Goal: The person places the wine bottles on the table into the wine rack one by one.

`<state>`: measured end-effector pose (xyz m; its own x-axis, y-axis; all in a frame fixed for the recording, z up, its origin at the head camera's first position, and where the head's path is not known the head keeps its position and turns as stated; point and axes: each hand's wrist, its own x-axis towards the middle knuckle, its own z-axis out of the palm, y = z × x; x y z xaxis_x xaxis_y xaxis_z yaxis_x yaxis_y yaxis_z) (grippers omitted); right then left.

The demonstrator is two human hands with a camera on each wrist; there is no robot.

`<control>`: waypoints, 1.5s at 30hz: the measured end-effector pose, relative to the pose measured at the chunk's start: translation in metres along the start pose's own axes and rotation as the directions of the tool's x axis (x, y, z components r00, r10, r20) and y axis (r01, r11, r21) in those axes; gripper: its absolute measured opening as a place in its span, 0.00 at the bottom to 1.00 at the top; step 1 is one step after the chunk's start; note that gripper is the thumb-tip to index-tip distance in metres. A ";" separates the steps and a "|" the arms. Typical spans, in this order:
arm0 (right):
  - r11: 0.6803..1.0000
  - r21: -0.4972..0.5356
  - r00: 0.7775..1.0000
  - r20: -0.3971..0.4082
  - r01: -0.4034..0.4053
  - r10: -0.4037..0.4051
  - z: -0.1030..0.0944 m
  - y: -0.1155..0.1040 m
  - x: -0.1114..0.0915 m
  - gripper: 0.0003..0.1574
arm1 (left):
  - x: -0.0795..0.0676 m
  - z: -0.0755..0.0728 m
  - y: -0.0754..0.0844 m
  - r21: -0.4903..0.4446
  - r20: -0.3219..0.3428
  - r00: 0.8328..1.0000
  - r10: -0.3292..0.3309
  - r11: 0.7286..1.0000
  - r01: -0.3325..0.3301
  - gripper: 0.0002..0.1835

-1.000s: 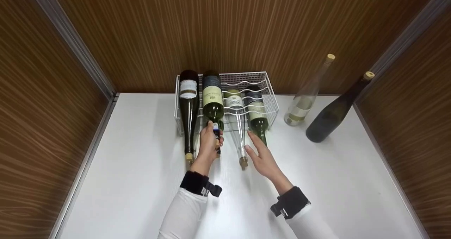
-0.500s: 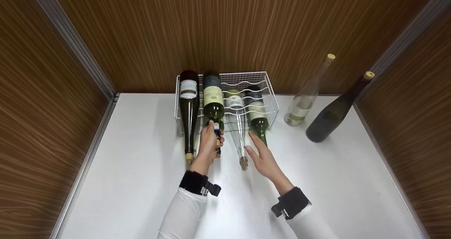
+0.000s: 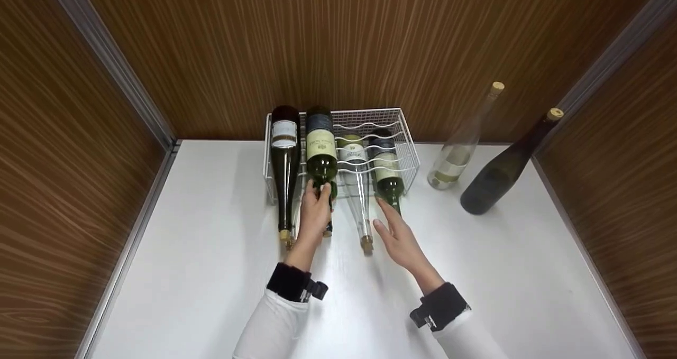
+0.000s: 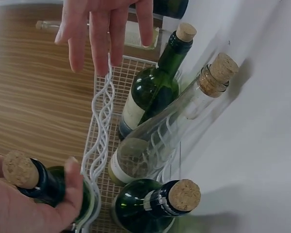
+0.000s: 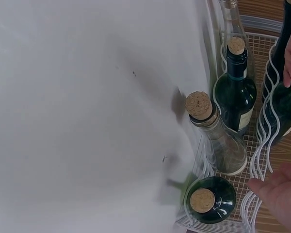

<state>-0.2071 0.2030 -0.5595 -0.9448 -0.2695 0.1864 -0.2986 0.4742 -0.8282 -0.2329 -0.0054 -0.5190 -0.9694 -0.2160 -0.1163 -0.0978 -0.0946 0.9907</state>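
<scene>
My left hand [image 3: 316,213] grips the neck of a green wine bottle [image 3: 321,143] with a cream label, lying on the upper tier of a white wire wine rack [image 3: 407,160]. In the left wrist view its cork [image 4: 20,170] sticks out between thumb and fingers. A slim dark bottle [image 3: 284,174] lies just left of it. My right hand [image 3: 399,240], fingers extended and holding nothing, hovers by the necks of a clear corked bottle [image 3: 355,176] and another green bottle [image 3: 389,182] on the lower tier. Lower bottles beneath the left pair are mostly hidden.
Right of the rack, a clear corked bottle [image 3: 449,166] and a dark corked bottle [image 3: 489,182] stand upright on the white table [image 3: 529,274]. Wood-grain panels [image 3: 238,47] enclose the back and both sides.
My left hand has shifted its hold on the green bottle's neck, and the neck's dark wrap is now covered. The right hand has drifted slightly right. The bottles look unmoved.
</scene>
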 end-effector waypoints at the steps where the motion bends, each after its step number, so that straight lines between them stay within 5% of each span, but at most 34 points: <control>1: 1.000 -0.004 1.000 -0.003 0.003 -0.003 -0.001 0.000 0.000 0.37 | -0.002 0.000 0.001 0.041 -0.011 1.000 0.026 0.999 -0.025 0.36; 9: 1.000 0.004 1.000 -0.013 -0.017 0.017 -0.007 0.003 -0.001 0.36 | -0.017 -0.003 0.008 0.303 0.035 0.981 0.191 0.933 -0.192 0.38; 14: 0.998 0.001 0.998 -0.022 -0.063 0.063 -0.014 0.003 -0.002 0.36 | -0.028 -0.002 0.010 0.420 0.103 0.944 0.313 0.847 -0.326 0.37; 20: 0.997 -0.017 0.995 -0.057 -0.078 0.077 -0.025 0.008 -0.005 0.38 | -0.038 0.003 0.013 0.531 0.171 0.906 0.386 0.739 -0.415 0.37; 25: 0.995 -0.016 0.991 -0.094 -0.096 0.094 -0.036 0.016 -0.007 0.39 | -0.047 0.009 0.016 0.527 0.259 0.868 0.423 0.691 -0.494 0.36; 28: 0.993 -0.016 0.987 -0.117 -0.114 0.112 -0.044 0.022 -0.008 0.40 | -0.051 0.013 0.016 0.523 0.305 0.855 0.418 0.677 -0.518 0.36; 36: 0.985 0.020 0.958 -0.232 -0.171 0.171 -0.068 0.037 -0.012 0.40 | -0.059 0.023 0.006 0.521 0.404 0.859 0.315 0.692 -0.499 0.37; 40: 0.974 0.059 0.926 -0.300 -0.220 0.227 -0.081 0.043 -0.013 0.43 | -0.061 0.026 0.002 0.533 0.431 0.860 0.272 0.693 -0.486 0.39; 45: 0.948 0.152 0.864 -0.390 -0.281 0.319 -0.096 0.052 -0.014 0.45 | -0.063 0.029 -0.004 0.511 0.472 0.859 0.198 0.732 -0.450 0.41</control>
<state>-0.2220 0.3114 -0.5544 -0.9641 0.2449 0.1030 0.0028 0.3972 -0.9177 -0.1785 0.0371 -0.5134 -0.9584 0.2542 0.1299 0.2495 0.5247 0.8139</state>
